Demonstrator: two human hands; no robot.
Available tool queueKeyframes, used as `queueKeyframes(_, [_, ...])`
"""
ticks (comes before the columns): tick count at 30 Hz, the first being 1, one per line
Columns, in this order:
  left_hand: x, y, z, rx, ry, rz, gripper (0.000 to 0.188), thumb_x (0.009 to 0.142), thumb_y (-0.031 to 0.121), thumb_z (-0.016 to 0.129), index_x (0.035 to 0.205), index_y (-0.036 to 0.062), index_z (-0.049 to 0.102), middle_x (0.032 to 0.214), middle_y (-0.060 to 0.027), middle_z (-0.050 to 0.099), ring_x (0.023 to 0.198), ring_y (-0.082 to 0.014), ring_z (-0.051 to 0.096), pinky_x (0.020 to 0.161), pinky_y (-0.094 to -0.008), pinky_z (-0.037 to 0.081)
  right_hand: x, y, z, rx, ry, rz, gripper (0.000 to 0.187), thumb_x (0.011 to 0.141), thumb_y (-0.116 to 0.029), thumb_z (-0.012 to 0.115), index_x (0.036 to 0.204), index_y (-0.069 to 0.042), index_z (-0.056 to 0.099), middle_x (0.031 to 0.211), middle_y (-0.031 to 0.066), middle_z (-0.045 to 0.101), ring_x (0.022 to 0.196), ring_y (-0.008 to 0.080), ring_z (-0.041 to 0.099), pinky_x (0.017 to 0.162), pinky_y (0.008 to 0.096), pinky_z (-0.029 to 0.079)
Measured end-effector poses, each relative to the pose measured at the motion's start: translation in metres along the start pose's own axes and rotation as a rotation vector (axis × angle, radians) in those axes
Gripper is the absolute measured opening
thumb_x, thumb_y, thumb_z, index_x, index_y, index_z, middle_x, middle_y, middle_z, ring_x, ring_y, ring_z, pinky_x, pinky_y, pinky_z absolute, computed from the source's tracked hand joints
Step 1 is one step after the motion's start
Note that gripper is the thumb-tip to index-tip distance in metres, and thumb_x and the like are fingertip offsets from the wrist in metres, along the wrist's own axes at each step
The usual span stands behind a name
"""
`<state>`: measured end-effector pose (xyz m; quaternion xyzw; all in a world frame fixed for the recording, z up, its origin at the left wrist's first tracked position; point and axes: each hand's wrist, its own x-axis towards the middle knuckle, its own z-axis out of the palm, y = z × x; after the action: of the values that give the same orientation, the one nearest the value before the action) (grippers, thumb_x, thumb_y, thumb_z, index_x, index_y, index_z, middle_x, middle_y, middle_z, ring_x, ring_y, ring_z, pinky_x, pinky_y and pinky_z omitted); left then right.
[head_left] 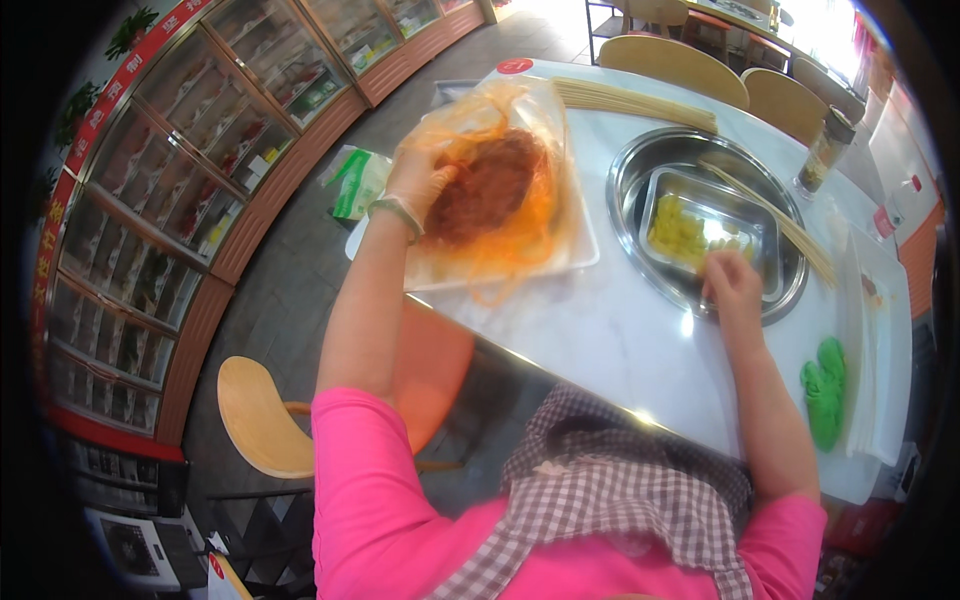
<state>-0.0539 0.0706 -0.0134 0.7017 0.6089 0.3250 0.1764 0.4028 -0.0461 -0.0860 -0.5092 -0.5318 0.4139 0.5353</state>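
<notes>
My left hand [418, 192], in a thin clear glove, grips the left side of an orange-tinted plastic bag [545, 105], its thumb beside the meat. Inside the opened bag lies a heap of dark red meat [485, 190], blurred by motion. The bag rests on a white tray [575, 262]. My bare right hand [733, 283] is closed, fingertips bent together at the near rim of a metal tray [770, 235]. Yellow chunks [680, 228] fill part of that tray, which sits in a round steel basin [625, 185]. Whatever the right fingers hold is hidden.
Thin wooden skewers lie in a bundle [635, 103] at the back; more skewers [790, 228] cross the basin. Rightward are a green glove [824, 395], a long white tray [880, 350], a jar [825, 155] and a bottle [897, 207]. A chair [262, 415] stands left.
</notes>
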Motion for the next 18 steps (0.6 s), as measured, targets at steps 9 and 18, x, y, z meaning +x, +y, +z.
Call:
queueKeyframes(9, [-0.025,0.046,-0.014,-0.631,0.011,-0.183,0.013,0.093,0.004,0.069,0.104,-0.0032,0.07,0.094,-0.008,0.072,0.084,-0.0123,0.063,0.075,-0.0236,0.051,-0.001,-0.001,-0.001,0.001,-0.007,-0.012,0.01,0.099,-0.01,0.062,0.1,0.0,0.065,0.084,0.0041,0.066,0.065,0.0071,0.056,0.06,0.0203,0.045])
queueKeyframes(18, [-0.039,0.061,-0.028,-0.807,-0.105,-0.181,0.013,0.093,0.012,0.072,0.099,0.0006,0.072,0.092,-0.0049,0.073,0.075,-0.0119,0.062,0.069,-0.0258,0.049,-0.002,-0.004,0.001,-0.01,-0.004,0.002,0.01,0.099,-0.01,0.062,0.099,0.0,0.065,0.082,0.0032,0.065,0.065,0.0073,0.055,0.06,0.0207,0.044])
